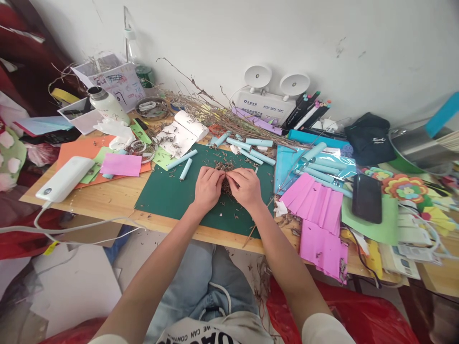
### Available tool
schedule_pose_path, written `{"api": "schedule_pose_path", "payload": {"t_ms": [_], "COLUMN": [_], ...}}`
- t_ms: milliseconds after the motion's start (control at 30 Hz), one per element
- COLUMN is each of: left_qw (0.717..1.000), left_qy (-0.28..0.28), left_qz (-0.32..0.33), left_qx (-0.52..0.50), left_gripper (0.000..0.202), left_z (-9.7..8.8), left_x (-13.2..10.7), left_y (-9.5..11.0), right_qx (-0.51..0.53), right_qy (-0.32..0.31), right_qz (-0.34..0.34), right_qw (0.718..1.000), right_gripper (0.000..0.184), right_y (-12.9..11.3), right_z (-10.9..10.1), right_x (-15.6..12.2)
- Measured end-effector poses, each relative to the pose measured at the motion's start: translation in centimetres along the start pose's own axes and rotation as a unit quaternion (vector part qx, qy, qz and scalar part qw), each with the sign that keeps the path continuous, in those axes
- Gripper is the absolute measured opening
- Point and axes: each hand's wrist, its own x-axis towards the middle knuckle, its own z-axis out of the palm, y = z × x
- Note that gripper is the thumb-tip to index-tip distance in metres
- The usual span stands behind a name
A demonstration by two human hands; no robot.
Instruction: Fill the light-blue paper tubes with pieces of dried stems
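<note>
My left hand (207, 187) and my right hand (245, 186) rest close together on a dark green cutting mat (168, 193), fingers curled and pinching a small clump of dry brown plant bits (226, 184) between them. More of the same crumbled brown material (224, 166) lies just beyond my fingers. Several light blue paper rolls (251, 148) lie across the far edge of the mat. Long dry twigs (215, 112) stretch over the desk behind them.
Pink paper sheets (319, 215) lie to the right, beside a black phone (366, 197) on green paper. A white power bank (64, 178) with its cable lies at the left, near orange and pink sheets (121, 164). A white bottle (107, 106), boxes and markers (304, 112) line the wall.
</note>
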Motion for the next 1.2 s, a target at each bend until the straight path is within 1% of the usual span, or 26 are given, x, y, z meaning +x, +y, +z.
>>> {"api": "schedule_pose_path", "payload": {"t_ms": [200, 333, 400, 467, 600, 767, 900, 1067, 1200], "left_qw": [1.0, 0.999, 0.999, 0.999, 0.999, 1.0, 1.0, 1.0, 0.999], "left_qy": [-0.008, -0.005, 0.004, 0.016, 0.035, 0.019, 0.015, 0.012, 0.008], "left_qz": [-0.002, 0.002, 0.009, 0.016, 0.024, 0.015, 0.014, 0.016, 0.024], "left_qx": [0.016, 0.036, 0.037, 0.032, 0.023, 0.003, -0.006, 0.001, 0.019], "left_gripper": [0.023, 0.024, 0.024, 0.024, 0.025, 0.024, 0.022, 0.022, 0.024], "left_z": [0.01, -0.08, -0.12, -0.12, -0.09, 0.0, 0.11, 0.03, -0.1], "left_x": [-0.22, -0.31, -0.28, -0.21, -0.07, 0.0, -0.1, -0.16, -0.05], "left_y": [0.1, 0.14, 0.13, 0.07, -0.11, -0.33, -0.43, -0.2, -0.04], "right_qx": [-0.028, -0.047, -0.043, -0.029, 0.006, 0.009, -0.014, -0.042, -0.031], "right_qy": [0.01, 0.027, 0.024, 0.013, -0.004, 0.019, 0.015, 0.035, 0.052], "right_qz": [0.004, 0.04, 0.054, 0.05, 0.018, 0.001, 0.001, -0.004, -0.005], "right_qw": [1.0, 0.998, 0.997, 0.998, 1.0, 1.0, 1.0, 0.998, 0.998], "right_gripper": [0.018, 0.016, 0.014, 0.015, 0.022, 0.02, 0.021, 0.02, 0.017], "right_y": [-0.5, -0.7, -0.55, -0.31, 0.07, 0.24, 0.18, -0.05, 0.02], "right_z": [0.17, 0.17, 0.14, 0.16, 0.36, 0.59, 0.49, 0.44, 0.7], "right_x": [-0.01, 0.0, 0.0, -0.01, -0.08, -0.1, -0.07, -0.15, -0.25]}}
